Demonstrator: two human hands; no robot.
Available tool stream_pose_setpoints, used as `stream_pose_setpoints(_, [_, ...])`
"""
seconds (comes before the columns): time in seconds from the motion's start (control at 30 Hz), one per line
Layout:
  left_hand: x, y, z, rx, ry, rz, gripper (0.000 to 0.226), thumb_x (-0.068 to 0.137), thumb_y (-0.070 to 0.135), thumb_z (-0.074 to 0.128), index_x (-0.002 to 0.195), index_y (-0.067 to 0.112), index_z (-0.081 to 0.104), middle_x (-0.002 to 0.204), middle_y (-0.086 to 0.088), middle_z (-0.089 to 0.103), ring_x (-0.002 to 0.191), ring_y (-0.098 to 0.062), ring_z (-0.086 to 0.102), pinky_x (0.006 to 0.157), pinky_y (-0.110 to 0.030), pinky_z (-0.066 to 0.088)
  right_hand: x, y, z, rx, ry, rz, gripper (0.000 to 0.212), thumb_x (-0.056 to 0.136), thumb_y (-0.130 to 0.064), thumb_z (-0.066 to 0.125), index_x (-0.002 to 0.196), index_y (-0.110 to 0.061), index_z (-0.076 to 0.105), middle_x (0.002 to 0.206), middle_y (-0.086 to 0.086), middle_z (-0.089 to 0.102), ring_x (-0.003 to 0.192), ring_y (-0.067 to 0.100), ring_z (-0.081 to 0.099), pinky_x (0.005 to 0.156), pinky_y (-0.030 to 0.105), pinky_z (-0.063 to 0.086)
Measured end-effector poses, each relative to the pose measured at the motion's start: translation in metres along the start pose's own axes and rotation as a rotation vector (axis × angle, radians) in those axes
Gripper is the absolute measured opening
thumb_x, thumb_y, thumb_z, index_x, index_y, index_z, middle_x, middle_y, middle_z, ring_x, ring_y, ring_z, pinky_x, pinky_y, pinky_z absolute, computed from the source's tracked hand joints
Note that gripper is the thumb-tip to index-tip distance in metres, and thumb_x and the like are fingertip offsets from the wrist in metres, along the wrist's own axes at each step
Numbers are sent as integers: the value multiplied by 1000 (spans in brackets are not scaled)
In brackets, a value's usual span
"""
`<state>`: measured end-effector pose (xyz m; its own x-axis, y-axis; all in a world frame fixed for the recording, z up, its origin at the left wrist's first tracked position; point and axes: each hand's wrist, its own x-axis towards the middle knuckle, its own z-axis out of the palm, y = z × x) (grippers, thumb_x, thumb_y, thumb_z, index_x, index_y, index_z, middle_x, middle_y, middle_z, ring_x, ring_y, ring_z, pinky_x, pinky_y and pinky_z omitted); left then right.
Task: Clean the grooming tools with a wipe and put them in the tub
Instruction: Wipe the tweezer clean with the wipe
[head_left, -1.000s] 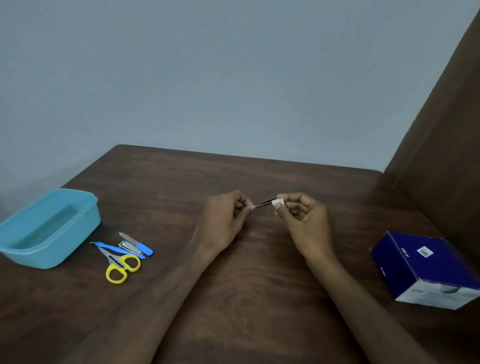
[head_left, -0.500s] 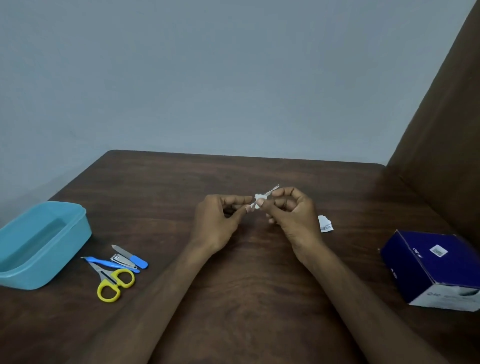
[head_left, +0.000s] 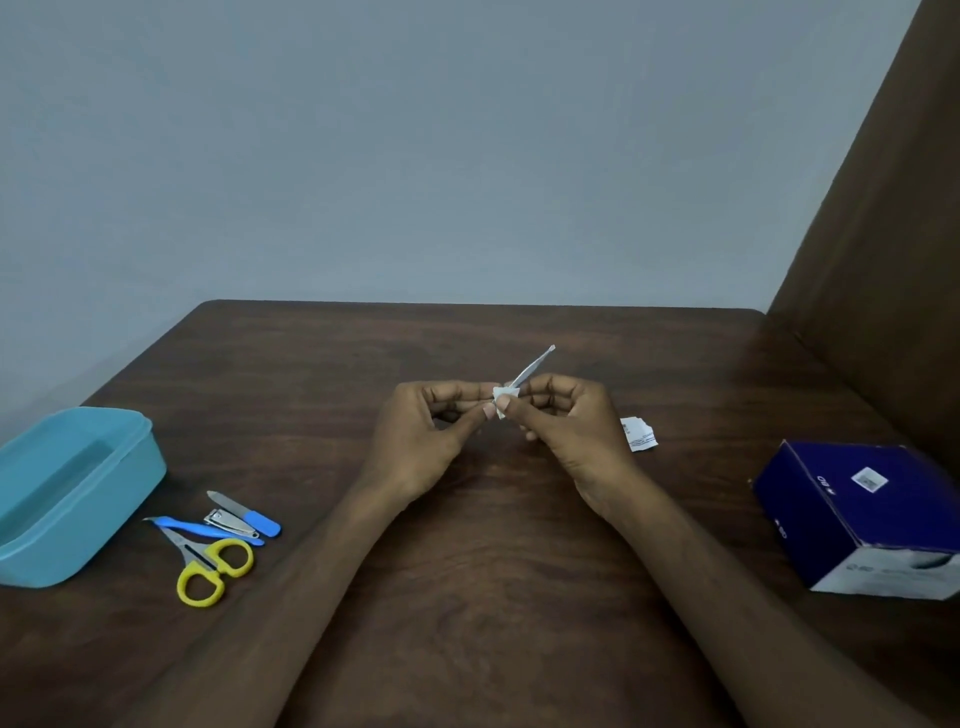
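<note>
Above the table's middle, thin metal tweezers slant up and to the right. My left hand pinches their lower end. My right hand pinches a small white wipe folded around the tweezers where the two hands meet. At the left edge stands the open light-blue tub, nothing visible inside. Just right of it lie yellow-handled scissors, a nail clipper, a blue-handled nail file and a slim blue tool.
A torn white wipe wrapper lies just right of my right hand. A dark blue box sits near the right edge. A brown panel rises along the table's right side, and a grey wall stands behind.
The tweezers have tipped from nearly level to pointing up and right, and more of their tip shows beyond the wipe. The view shifted, bringing the wrapper into sight.
</note>
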<state>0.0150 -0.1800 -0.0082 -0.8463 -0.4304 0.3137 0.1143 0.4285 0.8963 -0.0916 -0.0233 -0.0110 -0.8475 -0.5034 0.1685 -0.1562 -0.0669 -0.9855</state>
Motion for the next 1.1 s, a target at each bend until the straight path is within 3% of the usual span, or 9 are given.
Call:
stream_pose_setpoints(0.13, [-1,0,3,43,-15,-12,11,97,21,80,105,24,86,90,12,84,72,8,72,63,-10,47,-1,2,0,4,2,-13,11,87,-17,88,84,-15,78,75,3,76,63,11,61,60,26,51])
stream_pose_setpoints(0.3, [-3,4,4,111,-35,14,11,99,28,77,91,26,85,84,14,82,74,1,74,65,-12,49,-2,-1,2,8,3,-30,14,94,-22,81,87,-11,80,75,6,76,60,10,60,58,25,51])
stream_pose_setpoints(0.4, [-3,5,3,141,-63,10,12,99,31,77,90,28,84,84,15,82,78,-3,76,71,-21,55,0,-1,3,24,64,-29,23,96,-29,80,86,-8,78,77,9,75,56,12,59,55,30,51])
stream_pose_setpoints(0.5, [-3,6,4,176,-77,8,12,99,30,78,88,29,84,83,17,81,81,-6,78,80,-31,60,4,0,1,73,151,-28,18,92,-27,84,92,-10,77,80,5,76,53,12,58,52,30,49])
stream_pose_setpoints(0.7, [-5,7,2,197,-75,11,11,98,29,79,89,27,84,82,17,81,81,-5,78,84,-42,63,-1,1,1,23,91,-6,25,88,-18,87,102,-5,72,84,7,78,55,12,61,51,25,48])
stream_pose_setpoints(0.87, [-3,7,3,206,-76,9,11,98,28,78,89,28,83,84,18,81,81,-6,78,84,-36,62,3,-1,1,90,136,3,24,96,-25,79,101,-2,73,91,16,79,51,11,59,51,29,47])
stream_pose_setpoints(1.0, [-3,7,4,203,-58,2,12,98,30,78,87,28,83,81,17,80,78,-3,77,76,-26,58,1,-1,-1,34,70,-3,25,89,-14,85,105,-1,71,83,5,77,53,10,59,50,23,47])
stream_pose_setpoints(1.1, [-5,9,4,200,-56,32,19,100,36,75,85,26,81,80,15,80,75,-6,76,72,-26,57,0,-2,1,26,56,-5,25,89,-14,86,105,-2,72,81,2,77,54,10,59,51,23,47])
